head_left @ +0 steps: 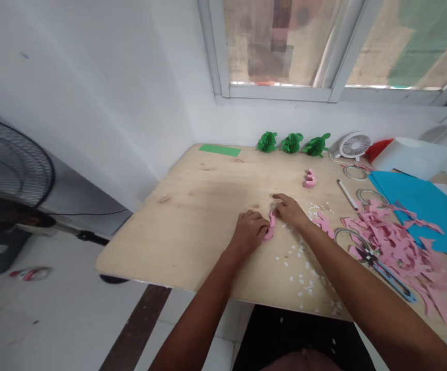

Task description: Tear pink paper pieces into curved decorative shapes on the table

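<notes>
A curvy pink paper cutout (269, 235) lies on the wooden table between my hands. My left hand (249, 230) is closed at its lower left side, fingertips gripping its edge. At the upper end, my right hand (288, 210) holds the cutout with its lower fingers while the index finger stretches out to the left. Part of the cutout is covered by my fingers. Another pink cutout (310, 178) stands farther back, and more pink pieces (324, 224) lie beside my right forearm. Small white paper bits (306, 286) are scattered just right of my hands.
Three green paper bunches (292, 143) and a green strip (219, 150) are along the wall. At right are pink scraps (393, 237), scissors (391, 278), tape rolls (372, 197), a white pen (347, 195), blue sheets (420, 206) and a small fan (355, 145). A floor fan (10, 159) stands left.
</notes>
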`<state>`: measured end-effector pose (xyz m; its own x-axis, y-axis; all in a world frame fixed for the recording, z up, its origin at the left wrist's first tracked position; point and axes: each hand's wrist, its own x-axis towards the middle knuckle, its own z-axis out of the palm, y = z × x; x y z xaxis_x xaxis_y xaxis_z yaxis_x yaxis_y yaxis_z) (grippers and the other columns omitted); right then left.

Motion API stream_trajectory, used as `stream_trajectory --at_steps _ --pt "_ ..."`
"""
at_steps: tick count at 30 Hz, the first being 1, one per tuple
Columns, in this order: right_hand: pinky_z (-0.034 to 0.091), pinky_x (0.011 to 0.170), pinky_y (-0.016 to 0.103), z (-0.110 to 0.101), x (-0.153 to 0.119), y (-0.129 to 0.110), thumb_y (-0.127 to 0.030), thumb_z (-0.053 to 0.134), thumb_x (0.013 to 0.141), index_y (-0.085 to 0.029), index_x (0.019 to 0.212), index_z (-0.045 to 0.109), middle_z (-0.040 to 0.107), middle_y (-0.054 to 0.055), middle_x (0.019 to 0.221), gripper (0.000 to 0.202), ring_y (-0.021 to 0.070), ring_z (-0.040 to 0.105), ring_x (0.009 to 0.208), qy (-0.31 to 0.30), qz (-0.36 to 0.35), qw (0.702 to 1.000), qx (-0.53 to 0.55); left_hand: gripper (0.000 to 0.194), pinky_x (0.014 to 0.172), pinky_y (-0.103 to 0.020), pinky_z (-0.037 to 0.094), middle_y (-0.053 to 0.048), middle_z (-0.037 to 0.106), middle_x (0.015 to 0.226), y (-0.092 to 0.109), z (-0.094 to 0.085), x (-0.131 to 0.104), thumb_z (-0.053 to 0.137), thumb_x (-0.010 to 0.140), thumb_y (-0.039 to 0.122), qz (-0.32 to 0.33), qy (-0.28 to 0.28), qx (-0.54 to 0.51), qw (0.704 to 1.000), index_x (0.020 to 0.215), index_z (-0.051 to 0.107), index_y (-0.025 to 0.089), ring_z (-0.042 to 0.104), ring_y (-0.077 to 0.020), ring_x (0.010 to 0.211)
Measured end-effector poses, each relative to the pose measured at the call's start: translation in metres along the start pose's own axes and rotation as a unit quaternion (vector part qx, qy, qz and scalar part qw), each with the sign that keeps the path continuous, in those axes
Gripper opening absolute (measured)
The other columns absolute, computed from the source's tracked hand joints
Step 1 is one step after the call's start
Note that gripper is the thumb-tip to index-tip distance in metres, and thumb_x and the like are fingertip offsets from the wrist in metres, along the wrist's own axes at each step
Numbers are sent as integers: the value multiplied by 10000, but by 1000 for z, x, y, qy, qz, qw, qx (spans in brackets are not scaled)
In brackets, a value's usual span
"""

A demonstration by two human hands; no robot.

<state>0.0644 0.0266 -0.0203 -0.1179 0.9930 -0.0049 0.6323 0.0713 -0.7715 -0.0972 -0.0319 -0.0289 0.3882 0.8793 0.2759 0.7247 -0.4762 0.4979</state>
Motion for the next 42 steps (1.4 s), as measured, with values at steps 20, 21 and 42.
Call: stream_trajectory --at_steps 20,21,42 --pt "451 782 351 -13 -101 8 -184 453 751 -207 935 634 667 48 934 260 202 593 878 20 -113 991 -68 250 752 -314 466 -31 665 879 -8 0 -3 511 717 123 -84 83 -96 988 911 645 208 588 -155 817" --pt "447 797 354 -12 -102 9 -174 455 748 -207 953 632 665 52 955 273 203 588 902 21 -123 989 -76 244 735 -305 472 -29 665 875 -8 1 -3 516 715 127 -87 82 -105 987 905 646 208 591 -151 802" --pt "420 826 350 -2 -109 -3 -82 396 789 -180 1163 523 594 88 974 407 217 513 936 22 -201 961 -192 190 734 -294 460 -23 685 829 2 4 -3 517 730 164 -61 49 -86 993 847 663 197 599 -153 786"
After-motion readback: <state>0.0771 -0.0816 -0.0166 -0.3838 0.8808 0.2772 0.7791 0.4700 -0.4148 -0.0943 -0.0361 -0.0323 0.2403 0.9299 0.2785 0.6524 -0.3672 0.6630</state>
